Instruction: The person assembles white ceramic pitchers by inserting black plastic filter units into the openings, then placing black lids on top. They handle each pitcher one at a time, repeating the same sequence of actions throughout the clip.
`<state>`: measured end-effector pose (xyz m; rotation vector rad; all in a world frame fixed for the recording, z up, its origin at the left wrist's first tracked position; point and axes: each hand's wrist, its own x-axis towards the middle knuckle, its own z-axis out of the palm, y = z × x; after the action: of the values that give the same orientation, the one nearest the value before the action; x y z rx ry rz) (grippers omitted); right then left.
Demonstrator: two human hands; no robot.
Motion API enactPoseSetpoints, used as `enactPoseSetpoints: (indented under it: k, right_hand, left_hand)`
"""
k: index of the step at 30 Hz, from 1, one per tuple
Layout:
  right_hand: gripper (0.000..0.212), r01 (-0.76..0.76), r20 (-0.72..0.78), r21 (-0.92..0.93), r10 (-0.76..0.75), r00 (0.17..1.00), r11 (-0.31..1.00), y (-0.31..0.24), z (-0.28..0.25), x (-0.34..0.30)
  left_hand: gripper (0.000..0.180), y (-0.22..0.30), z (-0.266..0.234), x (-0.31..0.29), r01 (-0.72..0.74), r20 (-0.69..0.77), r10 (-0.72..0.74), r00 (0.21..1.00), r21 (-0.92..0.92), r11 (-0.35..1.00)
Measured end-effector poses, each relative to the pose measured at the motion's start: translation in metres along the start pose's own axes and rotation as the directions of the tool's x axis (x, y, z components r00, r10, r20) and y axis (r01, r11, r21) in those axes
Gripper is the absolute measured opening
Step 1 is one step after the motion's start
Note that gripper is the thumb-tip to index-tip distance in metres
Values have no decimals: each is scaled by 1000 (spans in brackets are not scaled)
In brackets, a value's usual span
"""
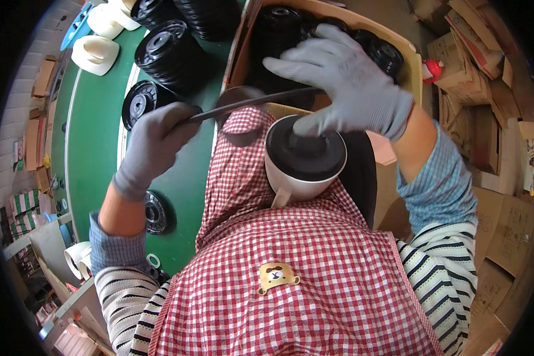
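My left hand (157, 142), in a grey glove, is closed round one end of a thin, dark strip (249, 105). That strip slants up toward my right palm, where its far end is hard to make out. A blurred dark loop (243, 141) hangs around the strip over my knee. My right hand (350, 83), also gloved, has its fingers spread, with the thumb low over a black round lid (305, 157). The lid sits on a white cup-like vessel (299, 188) with a handle, resting on my lap. Whether my thumb touches the lid's centre is unclear.
Left of me, a green table (190, 184) carries stacks of black discs (169, 53), a single disc (155, 212) and cream-coloured shaped pieces (95, 55). An open carton (418, 89) ahead holds more black round parts. Cardboard boxes (492, 231) crowd the right side.
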<state>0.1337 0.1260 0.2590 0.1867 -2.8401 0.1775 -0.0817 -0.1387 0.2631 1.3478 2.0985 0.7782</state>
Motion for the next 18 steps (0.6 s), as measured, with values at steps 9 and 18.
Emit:
enactPoseSetpoints:
  k: [9, 18]
  right_hand:
    - [42, -599, 555, 430, 326, 765, 675, 24, 21, -78]
    - [52, -452, 481, 588, 159, 862, 671, 31, 46, -80]
  left_hand:
    - [16, 20, 79, 70, -259, 248, 243, 938, 32, 965]
    - [21, 30, 75, 55, -298, 285, 235, 929, 203, 933]
